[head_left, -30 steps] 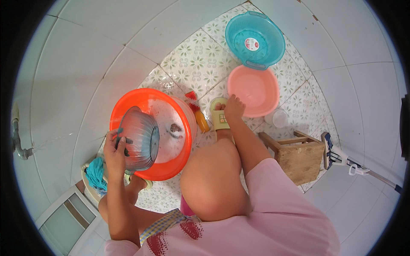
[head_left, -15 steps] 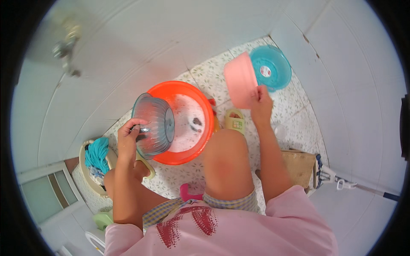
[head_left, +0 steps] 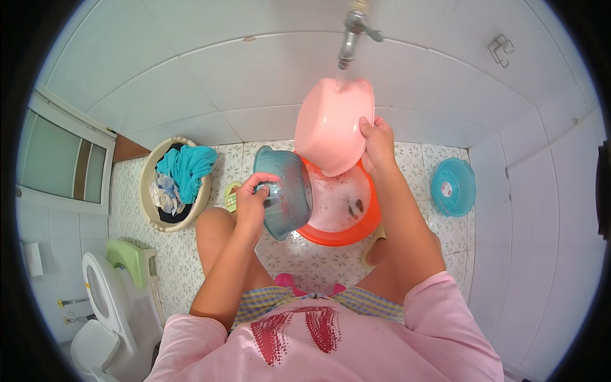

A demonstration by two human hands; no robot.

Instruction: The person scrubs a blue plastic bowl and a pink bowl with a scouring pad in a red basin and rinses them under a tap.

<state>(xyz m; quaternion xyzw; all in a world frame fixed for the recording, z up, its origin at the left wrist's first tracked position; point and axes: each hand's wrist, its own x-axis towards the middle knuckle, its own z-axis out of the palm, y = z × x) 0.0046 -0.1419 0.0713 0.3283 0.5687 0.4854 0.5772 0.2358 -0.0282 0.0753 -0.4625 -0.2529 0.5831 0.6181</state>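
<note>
In my left hand [head_left: 258, 196] is a clear bluish ribbed basin [head_left: 287, 197], gripped at its rim and tilted on its side over the left edge of an orange basin [head_left: 340, 235]. My right hand [head_left: 378, 141] pinches the rim of a pink basin [head_left: 328, 124], which is tipped under a metal tap [head_left: 349, 46]. Water from the tap runs onto the pink basin. Whitish sudsy water with dark bits fills the orange basin on the floor between my knees; its far part is hidden behind the pink basin.
At the right a turquoise basin [head_left: 454, 191] stands on the patterned tile floor. A cream tub [head_left: 147, 197] of clothes, with a turquoise cloth [head_left: 188, 170] on top, is at the left. Beyond it are a white toilet [head_left: 130, 318] and a green stool [head_left: 124, 254]. A tiled wall [head_left: 267, 76] rises ahead.
The pink basin has gone from beside the turquoise basin to under the running tap, in my right hand. My left hand still holds the clear basin. The view has turned right.
</note>
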